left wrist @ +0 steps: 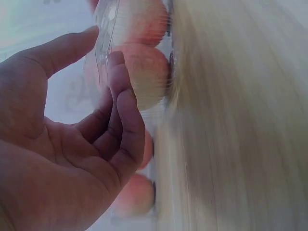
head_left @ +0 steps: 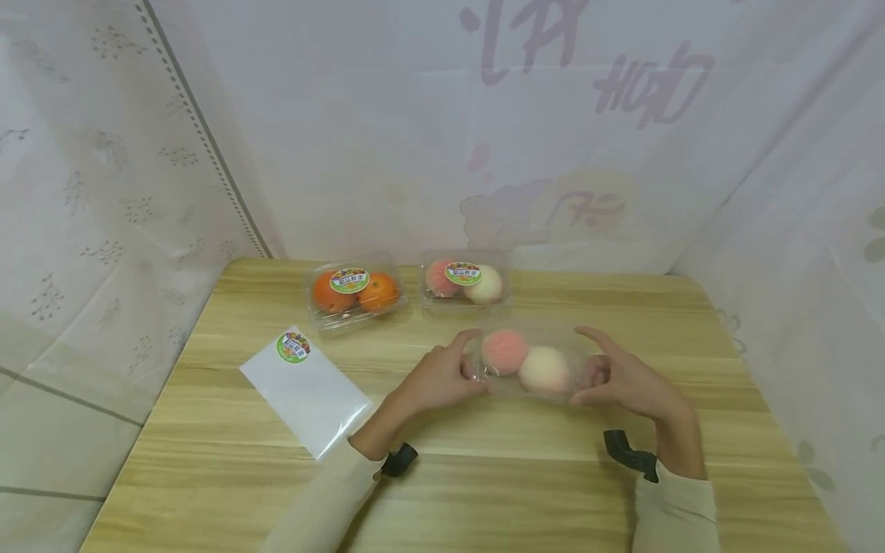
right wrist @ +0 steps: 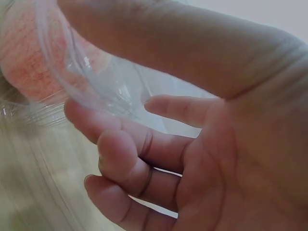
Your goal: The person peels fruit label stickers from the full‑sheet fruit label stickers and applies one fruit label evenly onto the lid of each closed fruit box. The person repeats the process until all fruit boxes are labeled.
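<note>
A clear plastic fruit box (head_left: 535, 332) is held over the table between both hands. Through its walls show a pink peach (head_left: 505, 351) and a paler peach (head_left: 544, 370). My left hand (head_left: 442, 374) grips the box's left end, thumb and curled fingers at the edge; the left wrist view shows the peaches (left wrist: 144, 72) beyond the fingertips. At the opposite end my right hand (head_left: 632, 382) pinches the clear rim (right wrist: 77, 91) between thumb and fingers. No sticker is visible on this box's top.
Behind stand a stickered box of oranges (head_left: 356, 303) and a stickered box of peaches (head_left: 465, 288). A white sheet (head_left: 304, 395) with one round fruit sticker (head_left: 293, 347) lies on the wooden table (head_left: 484, 491) at left. Pale curtains (head_left: 387, 138) hang around the table.
</note>
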The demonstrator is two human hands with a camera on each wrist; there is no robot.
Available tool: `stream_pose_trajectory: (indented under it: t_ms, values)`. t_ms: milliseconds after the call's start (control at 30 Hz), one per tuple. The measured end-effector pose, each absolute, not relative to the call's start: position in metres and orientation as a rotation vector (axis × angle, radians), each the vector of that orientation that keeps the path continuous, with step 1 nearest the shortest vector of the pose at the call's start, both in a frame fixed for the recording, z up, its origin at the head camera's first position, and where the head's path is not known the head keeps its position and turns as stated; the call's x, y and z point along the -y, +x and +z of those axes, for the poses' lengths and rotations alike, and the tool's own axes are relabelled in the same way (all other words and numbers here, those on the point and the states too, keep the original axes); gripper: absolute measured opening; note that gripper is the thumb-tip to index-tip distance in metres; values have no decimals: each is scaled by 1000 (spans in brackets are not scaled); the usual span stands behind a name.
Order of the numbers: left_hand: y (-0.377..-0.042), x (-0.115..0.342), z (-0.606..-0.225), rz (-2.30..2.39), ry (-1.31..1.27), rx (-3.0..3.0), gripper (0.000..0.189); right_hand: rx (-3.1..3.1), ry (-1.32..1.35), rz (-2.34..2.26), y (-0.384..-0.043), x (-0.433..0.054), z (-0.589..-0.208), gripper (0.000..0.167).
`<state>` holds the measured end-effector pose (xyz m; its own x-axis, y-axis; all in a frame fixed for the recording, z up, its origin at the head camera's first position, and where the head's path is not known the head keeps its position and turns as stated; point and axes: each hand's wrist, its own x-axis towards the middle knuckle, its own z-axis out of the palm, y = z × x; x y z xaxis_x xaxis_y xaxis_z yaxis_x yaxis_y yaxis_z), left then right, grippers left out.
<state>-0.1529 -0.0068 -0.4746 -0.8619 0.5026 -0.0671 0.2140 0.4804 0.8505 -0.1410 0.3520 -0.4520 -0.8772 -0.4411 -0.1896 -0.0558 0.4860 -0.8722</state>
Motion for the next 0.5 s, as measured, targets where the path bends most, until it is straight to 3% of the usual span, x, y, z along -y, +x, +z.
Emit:
stream_pose_trajectory:
  t_ms: [500]
  values:
    - [-145, 52, -473, 1344, 532, -2408, 104, -2325, -569, -1358, -153, -313, -465, 119]
